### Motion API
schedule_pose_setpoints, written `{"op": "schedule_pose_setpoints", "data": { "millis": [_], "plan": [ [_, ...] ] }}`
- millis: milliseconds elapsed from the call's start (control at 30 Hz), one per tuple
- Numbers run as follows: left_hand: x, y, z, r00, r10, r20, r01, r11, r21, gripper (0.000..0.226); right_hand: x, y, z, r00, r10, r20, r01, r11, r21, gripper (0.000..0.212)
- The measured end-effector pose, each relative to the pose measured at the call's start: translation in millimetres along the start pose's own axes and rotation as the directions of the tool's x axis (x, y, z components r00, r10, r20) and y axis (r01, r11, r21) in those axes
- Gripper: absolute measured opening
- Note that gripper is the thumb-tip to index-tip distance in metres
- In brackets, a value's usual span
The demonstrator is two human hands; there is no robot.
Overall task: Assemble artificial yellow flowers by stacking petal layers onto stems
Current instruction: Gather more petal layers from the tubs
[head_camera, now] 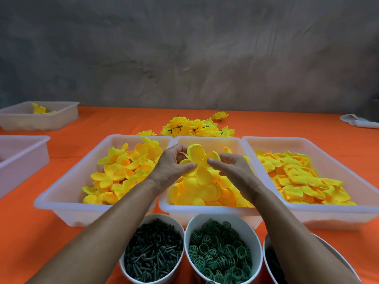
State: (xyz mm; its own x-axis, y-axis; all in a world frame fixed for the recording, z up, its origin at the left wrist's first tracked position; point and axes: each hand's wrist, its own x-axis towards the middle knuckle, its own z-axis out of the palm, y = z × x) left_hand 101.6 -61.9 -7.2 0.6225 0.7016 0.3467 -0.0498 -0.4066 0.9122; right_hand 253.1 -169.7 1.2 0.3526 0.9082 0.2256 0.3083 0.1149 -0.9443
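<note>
Above the middle tray (211, 210) both hands hold one yellow petal layer (200, 160) with round lobes. My left hand (172, 162) pinches its left side between thumb and fingers. My right hand (231, 167) pinches its right side. No stem shows in either hand. The middle tray holds round yellow petal layers, the left tray (67, 208) smaller yellow petal layers, the right tray (367, 210) pointed yellow petal pieces. A white bowl (123, 265) of dark green stems stands in front, under my left forearm.
A bowl (260, 249) of green ring cups sits beside the stem bowl, and a third bowl (336, 253) is partly hidden by my right forearm. Finished yellow flowers (196, 127) lie behind the trays. Two more trays (41, 119) (24, 152) stand at left; folded cloth (359, 120) at far right.
</note>
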Motion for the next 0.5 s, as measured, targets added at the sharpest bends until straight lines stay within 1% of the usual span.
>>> {"op": "schedule_pose_setpoints", "data": {
  "millis": [67, 200, 367, 500],
  "plan": [
    [0.2, -0.5, 0.3, 1.000, 0.002, 0.016, -0.002, 1.000, 0.005, 0.023, 0.8, 1.1, -1.4, 1.000, -0.006, -0.029, 0.006, 1.000, -0.024, 0.013],
    [0.9, -1.5, 0.7, 0.999, 0.003, 0.036, -0.003, 1.000, -0.008, 0.023, 0.6, 1.3, -2.7, 0.998, -0.020, -0.064, 0.017, 0.999, -0.037, 0.009],
    [0.5, -1.2, 1.3, 0.998, 0.001, 0.060, 0.000, 1.000, -0.019, 0.021, 0.9, 2.1, -3.7, 0.995, -0.018, -0.095, 0.008, 0.994, -0.105, 0.016],
    [-1.1, -0.3, 2.3, 0.997, 0.003, 0.082, 0.001, 0.999, -0.042, 0.019, 0.9, 1.9, -3.3, 0.991, -0.034, -0.133, 0.018, 0.992, -0.122, 0.023]
  ]
}}
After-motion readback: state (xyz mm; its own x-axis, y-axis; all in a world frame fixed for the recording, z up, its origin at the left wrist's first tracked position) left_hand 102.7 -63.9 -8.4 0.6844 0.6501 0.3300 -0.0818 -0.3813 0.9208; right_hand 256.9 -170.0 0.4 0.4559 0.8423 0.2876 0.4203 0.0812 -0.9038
